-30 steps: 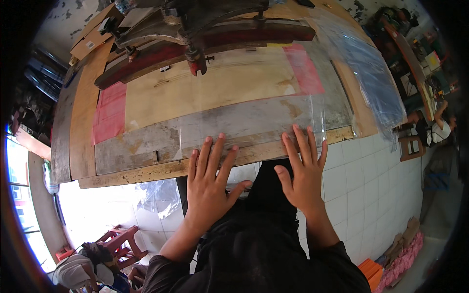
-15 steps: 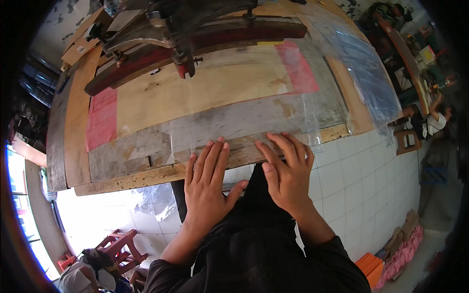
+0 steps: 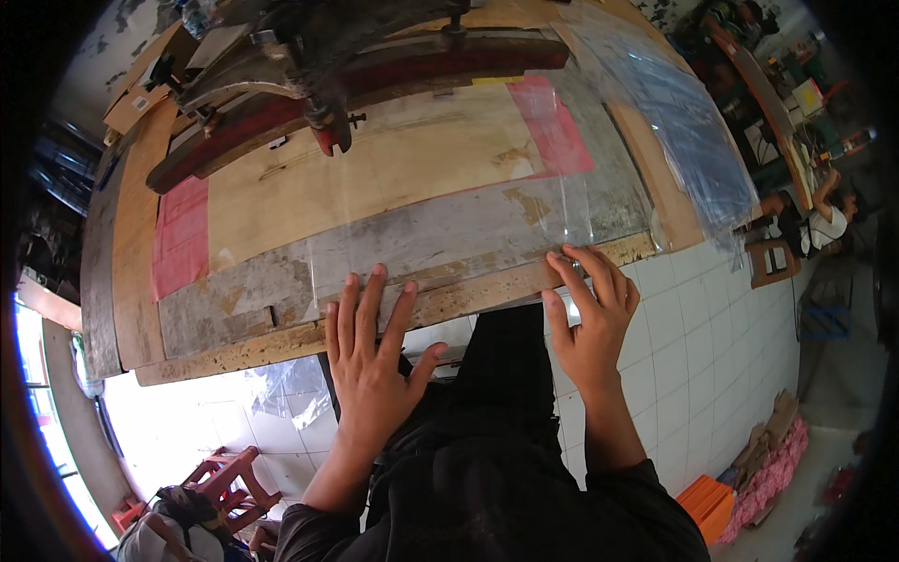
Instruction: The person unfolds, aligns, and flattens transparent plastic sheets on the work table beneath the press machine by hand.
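My left hand (image 3: 373, 361) rests with its fingers spread on the near edge of a worn wooden work table (image 3: 234, 351). Further right, my right hand (image 3: 599, 323) has its fingertips at the same edge, bent a little, with the thumb apart from them. I make out nothing held in either hand. Beyond them lies a grey, stained board (image 3: 440, 220) with what looks like clear film over part of it. A pale yellow rectangular panel (image 3: 375, 169) sits on it, with a pink strip (image 3: 180, 234) at its left end and another pink strip (image 3: 552, 126) at its right.
Across the panel's far side stands a heavy metal clamp frame with a dark red curved bar (image 3: 393, 75). Blue-tinted clear plastic sheets (image 3: 702, 140) hang over the table's right side. A cardboard box (image 3: 145, 89) is at the back left. Other people sit at far right and lower left.
My right hand has slid right along the table edge, away from my left hand. The left hand has shifted slightly left and its fingers have spread. The view has moved a little.
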A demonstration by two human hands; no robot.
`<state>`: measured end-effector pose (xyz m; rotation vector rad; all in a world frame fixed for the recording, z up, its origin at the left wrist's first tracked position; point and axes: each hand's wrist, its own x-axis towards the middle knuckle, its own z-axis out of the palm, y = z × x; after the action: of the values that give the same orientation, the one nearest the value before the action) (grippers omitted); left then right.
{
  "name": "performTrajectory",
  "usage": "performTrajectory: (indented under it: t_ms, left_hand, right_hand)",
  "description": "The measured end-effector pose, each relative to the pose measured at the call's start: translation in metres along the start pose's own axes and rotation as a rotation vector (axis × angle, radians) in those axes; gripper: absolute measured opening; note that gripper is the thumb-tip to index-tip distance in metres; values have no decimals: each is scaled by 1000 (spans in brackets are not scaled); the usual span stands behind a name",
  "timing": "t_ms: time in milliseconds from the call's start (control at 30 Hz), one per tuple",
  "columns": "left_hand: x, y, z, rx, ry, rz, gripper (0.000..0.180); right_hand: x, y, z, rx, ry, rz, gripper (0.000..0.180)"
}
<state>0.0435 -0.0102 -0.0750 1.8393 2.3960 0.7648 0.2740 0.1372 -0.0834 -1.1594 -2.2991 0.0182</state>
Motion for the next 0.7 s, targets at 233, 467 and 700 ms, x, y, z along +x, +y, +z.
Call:
performTrajectory:
  t_ms: [233,467,700]
  left_hand:
    - [-4,-7,-6,84,13,52,68]
    - [-23,-30,-13,71,215,251,35]
    - [-35,-48,-53,-118,425,285,26]
  right_hand:
    - [-12,4,6,2,40,-47,59]
    - [-31,38,5,-10,287,-202,35]
    - [-41,23,-42,444,344,-244,28]
